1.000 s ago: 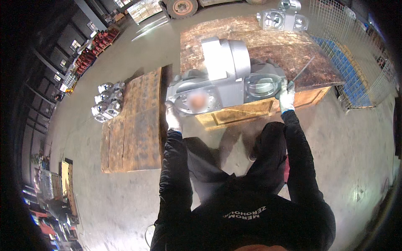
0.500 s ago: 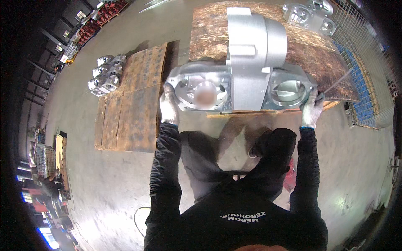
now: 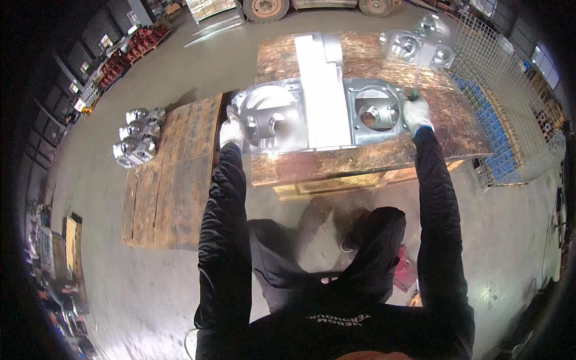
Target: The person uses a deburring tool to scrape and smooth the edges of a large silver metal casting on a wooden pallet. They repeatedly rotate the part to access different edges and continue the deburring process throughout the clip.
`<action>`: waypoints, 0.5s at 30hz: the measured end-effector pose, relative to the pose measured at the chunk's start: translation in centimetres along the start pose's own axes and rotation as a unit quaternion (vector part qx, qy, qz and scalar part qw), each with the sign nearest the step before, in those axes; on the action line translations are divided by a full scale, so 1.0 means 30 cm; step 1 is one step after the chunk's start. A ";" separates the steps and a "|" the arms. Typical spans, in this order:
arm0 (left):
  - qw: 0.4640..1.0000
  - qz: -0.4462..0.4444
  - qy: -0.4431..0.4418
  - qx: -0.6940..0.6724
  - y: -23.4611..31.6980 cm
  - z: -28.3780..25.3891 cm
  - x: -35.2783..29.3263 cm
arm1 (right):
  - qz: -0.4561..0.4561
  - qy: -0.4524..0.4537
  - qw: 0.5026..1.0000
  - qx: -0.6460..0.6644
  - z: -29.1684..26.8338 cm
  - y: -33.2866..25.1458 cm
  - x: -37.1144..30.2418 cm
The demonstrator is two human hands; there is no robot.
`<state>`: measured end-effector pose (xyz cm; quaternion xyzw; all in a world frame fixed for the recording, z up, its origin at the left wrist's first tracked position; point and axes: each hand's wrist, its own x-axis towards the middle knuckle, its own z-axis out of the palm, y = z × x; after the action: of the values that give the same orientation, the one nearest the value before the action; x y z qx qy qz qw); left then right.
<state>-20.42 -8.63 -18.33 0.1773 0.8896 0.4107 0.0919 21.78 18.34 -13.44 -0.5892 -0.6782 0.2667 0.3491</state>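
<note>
A large silver metal casting [image 3: 321,102] with round bores at both ends and a broad bright middle section rests on the wooden table in front of me. At its left end, my left hand [image 3: 232,129], in a white glove, is closed on the edge. My right hand [image 3: 417,114], gloved too, is closed at the right end. A thin, blurred rod-like tool [image 3: 416,78] seems to stick up from the right hand; its kind cannot be made out. The fingertips of both hands are partly hidden.
The casting lies on a worn wooden table [image 3: 462,123]. Similar castings [image 3: 420,48] stand at its far right, beside a wire mesh cage [image 3: 498,78] and blue racks [image 3: 480,114]. Left are a lower wooden platform [image 3: 171,186] and more castings [image 3: 139,135]. A wheeled vehicle [image 3: 267,7] stands far back.
My hands have moved the casting away from me and down onto the table, and its tilt has changed. The view has shifted, showing more of the far floor and the vehicle's wheels.
</note>
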 end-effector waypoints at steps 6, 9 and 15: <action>0.995 -0.005 -0.078 0.067 0.080 0.149 0.231 | 0.075 -0.106 0.990 -0.057 0.034 0.030 0.210; 0.993 -0.031 -0.112 -0.010 0.001 0.111 0.398 | 0.024 -0.172 0.979 -0.107 0.093 -0.015 0.256; 0.994 -0.002 -0.090 0.054 0.080 0.128 0.299 | 0.003 -0.124 0.969 -0.213 0.081 -0.045 0.231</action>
<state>-26.92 -1.01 -19.15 0.2166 0.8990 0.3439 0.1630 18.61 25.09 -12.78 -0.6146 -0.7554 0.1881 0.1278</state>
